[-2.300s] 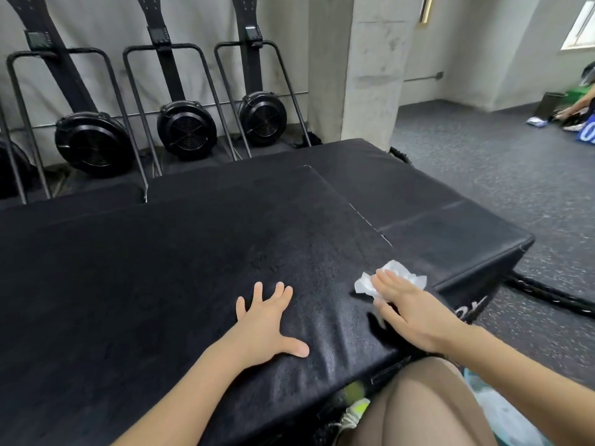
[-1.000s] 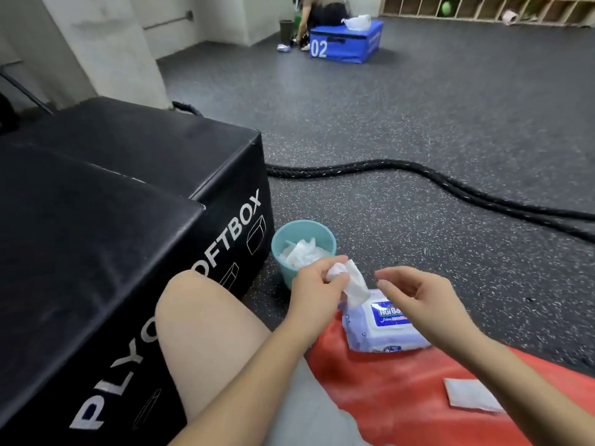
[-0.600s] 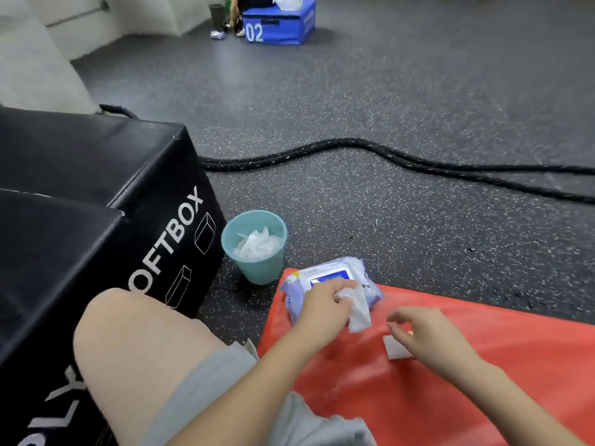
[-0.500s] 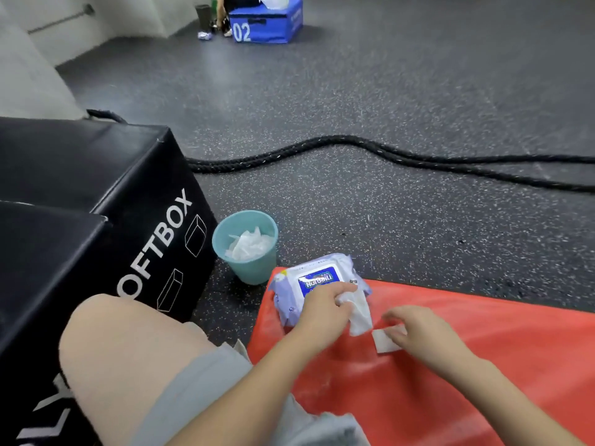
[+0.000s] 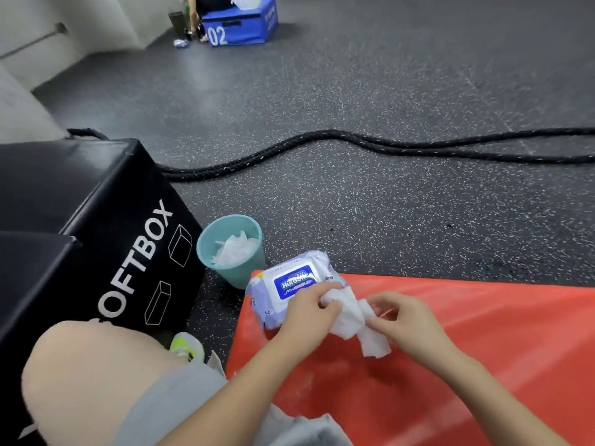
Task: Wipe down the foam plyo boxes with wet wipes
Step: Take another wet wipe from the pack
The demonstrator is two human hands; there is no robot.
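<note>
Head view: both hands (image 5: 357, 320) apparently pinch one wet wipe (image 5: 352, 318).

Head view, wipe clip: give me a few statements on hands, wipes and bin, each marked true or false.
1. Both hands hold a white wipe. True: left hand and right hand each pinch it.
2. The teal bin is empty. False: crumpled white wipes lie inside.
3. The wipe pack lies on the red mat. True, at its corner.
4. The bin stands on the mat. False: it stands on the floor, between the black box and the mat.
5. The rope is coiled on the box. False: it lies on the floor.
</note>
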